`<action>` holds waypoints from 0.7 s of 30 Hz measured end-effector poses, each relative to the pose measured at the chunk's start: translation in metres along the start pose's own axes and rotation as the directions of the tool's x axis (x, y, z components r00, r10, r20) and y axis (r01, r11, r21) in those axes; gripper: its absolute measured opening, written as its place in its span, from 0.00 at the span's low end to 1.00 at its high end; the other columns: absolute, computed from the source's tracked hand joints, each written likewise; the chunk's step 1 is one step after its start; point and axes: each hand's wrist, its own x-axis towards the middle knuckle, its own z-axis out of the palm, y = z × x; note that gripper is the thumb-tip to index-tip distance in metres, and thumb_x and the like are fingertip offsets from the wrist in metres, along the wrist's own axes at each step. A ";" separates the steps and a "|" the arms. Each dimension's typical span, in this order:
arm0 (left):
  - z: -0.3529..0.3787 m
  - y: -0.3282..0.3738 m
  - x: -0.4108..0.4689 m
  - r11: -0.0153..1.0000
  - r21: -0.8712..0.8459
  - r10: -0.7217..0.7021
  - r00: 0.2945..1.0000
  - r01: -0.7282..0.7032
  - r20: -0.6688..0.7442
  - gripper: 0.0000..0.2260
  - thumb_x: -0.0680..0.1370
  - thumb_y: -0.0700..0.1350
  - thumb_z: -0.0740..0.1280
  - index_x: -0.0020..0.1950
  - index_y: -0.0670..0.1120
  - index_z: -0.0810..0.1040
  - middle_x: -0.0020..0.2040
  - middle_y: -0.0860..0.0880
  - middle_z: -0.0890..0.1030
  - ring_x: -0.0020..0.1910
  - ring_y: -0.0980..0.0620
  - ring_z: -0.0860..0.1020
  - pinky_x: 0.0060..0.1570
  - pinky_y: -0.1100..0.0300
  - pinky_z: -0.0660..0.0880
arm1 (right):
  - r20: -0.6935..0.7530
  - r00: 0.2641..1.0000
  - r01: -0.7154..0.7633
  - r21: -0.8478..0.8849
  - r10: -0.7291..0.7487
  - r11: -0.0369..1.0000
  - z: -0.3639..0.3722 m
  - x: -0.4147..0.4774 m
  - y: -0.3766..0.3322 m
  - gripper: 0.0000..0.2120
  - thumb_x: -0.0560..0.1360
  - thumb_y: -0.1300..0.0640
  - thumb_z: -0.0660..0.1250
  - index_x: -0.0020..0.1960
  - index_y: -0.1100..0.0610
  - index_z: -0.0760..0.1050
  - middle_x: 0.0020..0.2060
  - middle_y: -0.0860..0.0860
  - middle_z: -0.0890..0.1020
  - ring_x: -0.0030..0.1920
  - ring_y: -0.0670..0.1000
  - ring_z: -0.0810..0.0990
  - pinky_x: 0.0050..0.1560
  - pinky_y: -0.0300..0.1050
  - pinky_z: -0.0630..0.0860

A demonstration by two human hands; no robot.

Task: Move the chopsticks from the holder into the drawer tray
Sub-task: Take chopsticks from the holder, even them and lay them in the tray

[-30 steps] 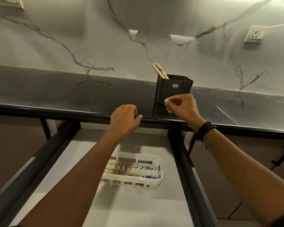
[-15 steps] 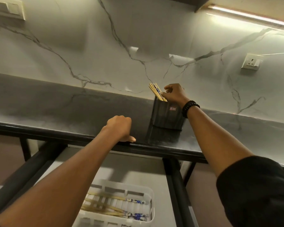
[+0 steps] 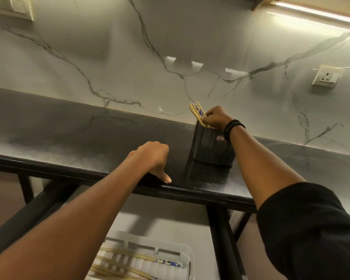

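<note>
A black ribbed holder [image 3: 211, 147] stands on the dark countertop [image 3: 69, 130] by the marble wall. Several wooden chopsticks [image 3: 196, 113] with blue-patterned ends stick out of its top, leaning left. My right hand [image 3: 216, 117] is at the holder's mouth, its fingers pinching the chopsticks. My left hand [image 3: 153, 157] rests on the counter's front edge with fingers curled and the thumb pressed down. Below, in the open drawer [image 3: 170, 221], a white slotted tray [image 3: 187, 257] holds several chopsticks [image 3: 129, 259] lying flat.
Dark drawer rails [image 3: 223, 239] run along both sides of the drawer. A wall socket [image 3: 325, 76] sits at the right, a switch plate [image 3: 10, 7] at the top left. A light strip [image 3: 315, 14] glows under the upper cabinet.
My right hand went from above the counter edge up to the holder's mouth and closed on the chopsticks. The view tilted upward. My left hand stayed on the counter edge.
</note>
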 end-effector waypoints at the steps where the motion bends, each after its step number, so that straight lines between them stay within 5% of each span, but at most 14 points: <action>1: -0.001 0.000 0.000 1.000 -0.002 0.000 1.000 0.000 0.002 0.19 0.67 0.58 0.77 0.36 0.45 0.76 0.35 0.48 0.78 0.39 0.47 0.79 0.49 0.49 0.81 | 0.010 1.000 0.006 0.009 -0.006 1.000 -0.001 -0.001 0.000 0.13 0.76 0.62 0.68 0.57 0.69 0.79 0.46 0.61 0.78 0.46 0.53 0.75 0.38 0.39 0.73; 17: -0.001 0.004 -0.005 1.000 -0.014 -0.026 1.000 0.026 0.003 0.18 0.69 0.56 0.76 0.37 0.45 0.74 0.35 0.48 0.76 0.33 0.50 0.76 0.49 0.49 0.81 | -0.088 0.979 0.186 0.019 -0.183 0.982 -0.007 -0.013 -0.002 0.15 0.74 0.59 0.72 0.57 0.67 0.79 0.52 0.62 0.83 0.51 0.58 0.81 0.53 0.48 0.78; 21: 0.000 0.003 -0.005 0.999 -0.025 -0.019 1.000 0.019 -0.003 0.18 0.69 0.57 0.76 0.40 0.43 0.79 0.36 0.48 0.78 0.37 0.49 0.78 0.50 0.49 0.80 | -0.158 0.959 0.245 0.035 -0.237 0.969 -0.018 -0.019 -0.005 0.13 0.75 0.60 0.71 0.56 0.67 0.80 0.49 0.63 0.84 0.49 0.61 0.82 0.47 0.45 0.77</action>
